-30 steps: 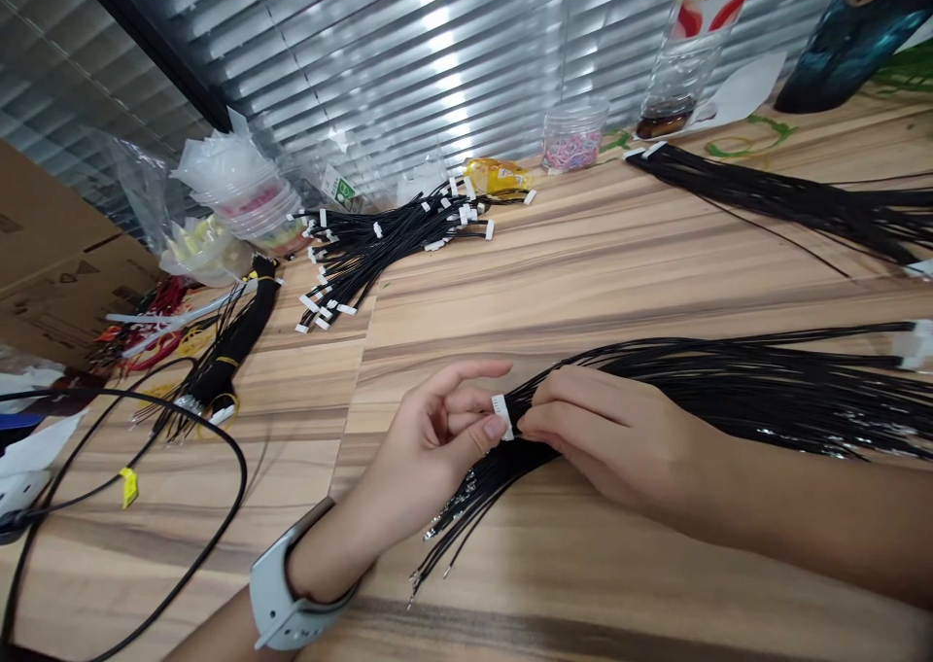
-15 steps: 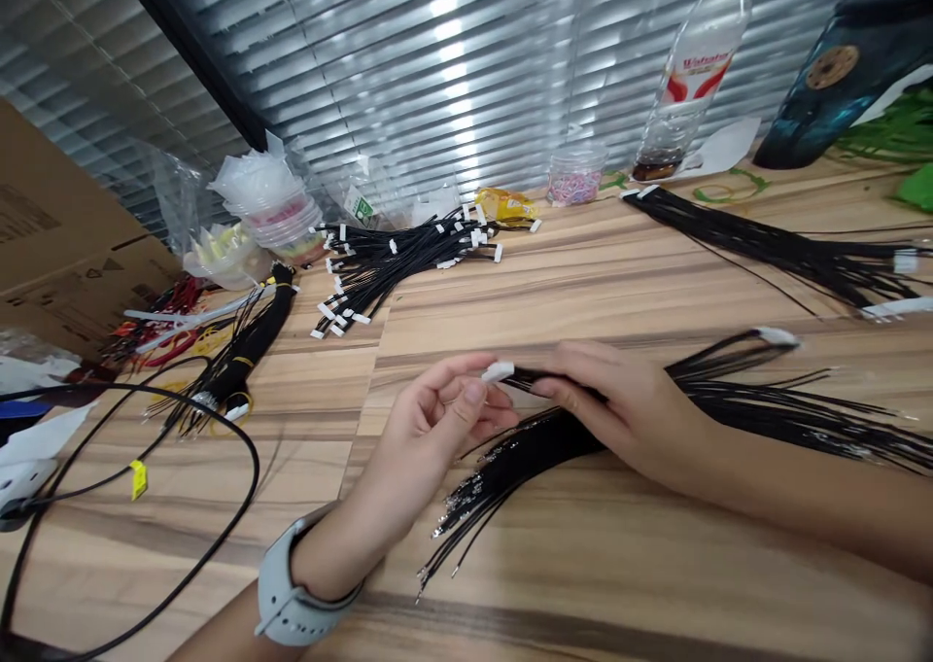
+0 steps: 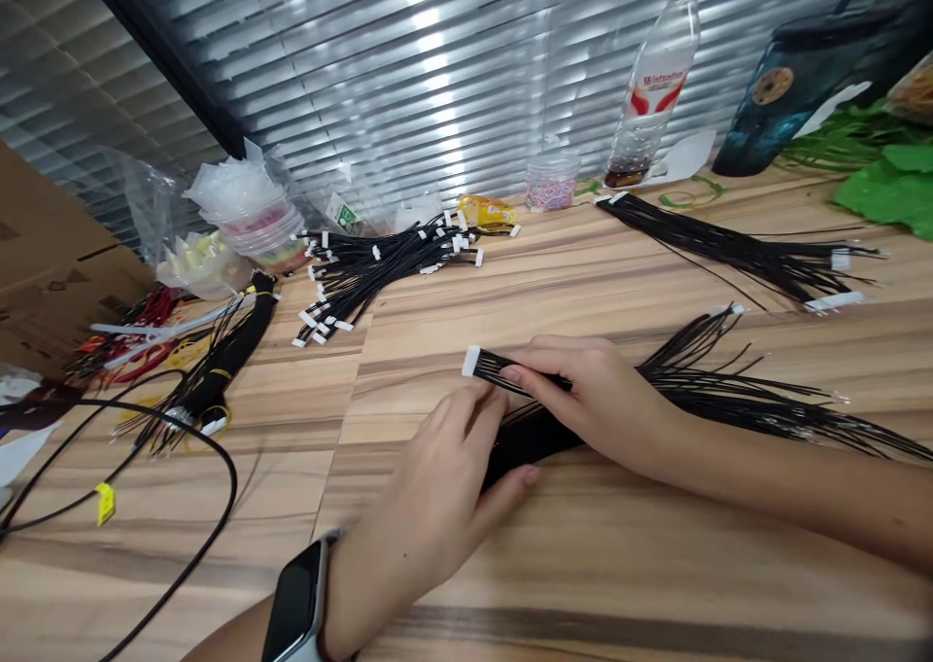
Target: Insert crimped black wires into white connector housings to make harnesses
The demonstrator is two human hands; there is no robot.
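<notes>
Left hand point(image 3: 430, 497) dropped; connector point(image 3: 470, 361) juts past right fingers point(image 3: 521, 375)

Place: you're in a small cable-assembly workshop, looks like
Proof: your wood-grain workbench point(image 3: 554, 283), black wire bundles point(image 3: 379, 278) with white connectors, cardboard box point(image 3: 51, 283) alongside

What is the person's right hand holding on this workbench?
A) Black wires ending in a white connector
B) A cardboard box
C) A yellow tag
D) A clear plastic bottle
A: the right hand grips the black wires just behind the white connector.
</notes>
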